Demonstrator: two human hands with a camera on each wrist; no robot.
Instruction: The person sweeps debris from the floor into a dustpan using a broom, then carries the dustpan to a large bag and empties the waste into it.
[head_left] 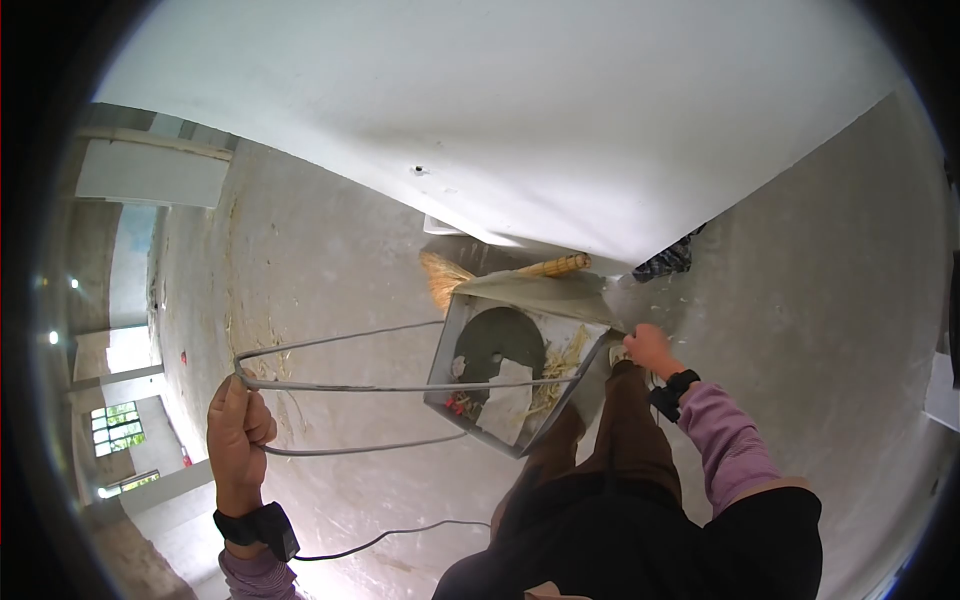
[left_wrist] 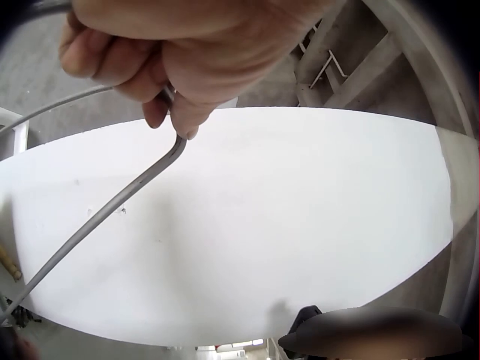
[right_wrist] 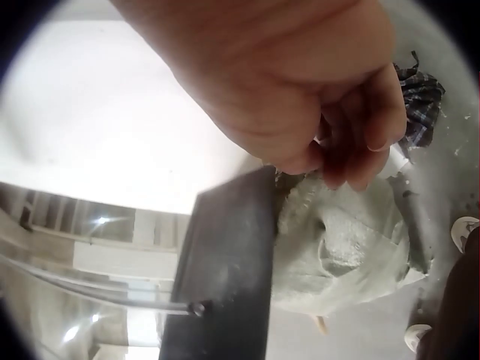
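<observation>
My left hand point(head_left: 238, 430) grips the bent end of a long grey metal rod handle point(head_left: 350, 386), whose rods run to a metal dustpan point(head_left: 437, 375). Inside the pan lie a dark round disc point(head_left: 490, 340), a torn white sheet point(head_left: 507, 400) and straw point(head_left: 565, 365). At its far side is a pale grey sack point(head_left: 545, 292), stretching toward my right hand point(head_left: 652, 348). That hand's curled fingers pinch the sack's edge beside the pan's corner. In the right wrist view, the dark pan wall point(right_wrist: 225, 262) stands next to the crumpled sack point(right_wrist: 341, 247).
Beyond the sack a straw broom point(head_left: 445, 280) lies by the white wall point(head_left: 500, 120). A dark checked cloth point(head_left: 668, 262) sits at the wall's foot to the right. Straw bits are scattered on the concrete floor point(head_left: 330, 260). My legs point(head_left: 635, 430) are close to the pan.
</observation>
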